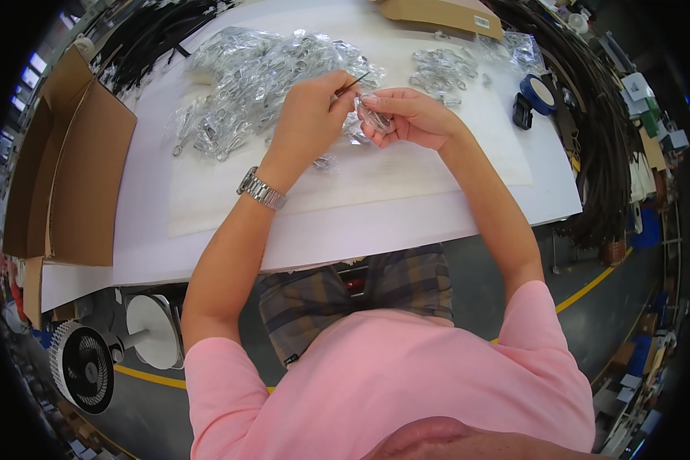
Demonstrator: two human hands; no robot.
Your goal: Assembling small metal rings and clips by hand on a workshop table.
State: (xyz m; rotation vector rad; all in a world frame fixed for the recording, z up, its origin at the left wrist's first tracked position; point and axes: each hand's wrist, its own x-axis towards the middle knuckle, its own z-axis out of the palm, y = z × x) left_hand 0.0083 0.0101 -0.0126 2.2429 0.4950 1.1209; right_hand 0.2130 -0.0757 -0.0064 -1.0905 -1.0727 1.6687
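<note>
My left hand (311, 107), with a metal watch on its wrist, is closed on a thin dark pointed tool (359, 81). Whether that is a pick or tweezers is too small to tell. Close beside it, my right hand (411, 116) pinches a small shiny metal piece in clear plastic (376, 118) between thumb and fingers. Behind and left of my hands spreads a large heap of bagged metal hooks or clasps (261, 77). A smaller group of similar bagged pieces (441, 69) lies beyond my right hand.
An open cardboard box (92, 169) stands at the left of the white table (406, 218). To the right are a blue-rimmed tape roll (540, 93), a small black case (522, 112) and dark straps (609, 153). A white fan (88, 368) stands at lower left.
</note>
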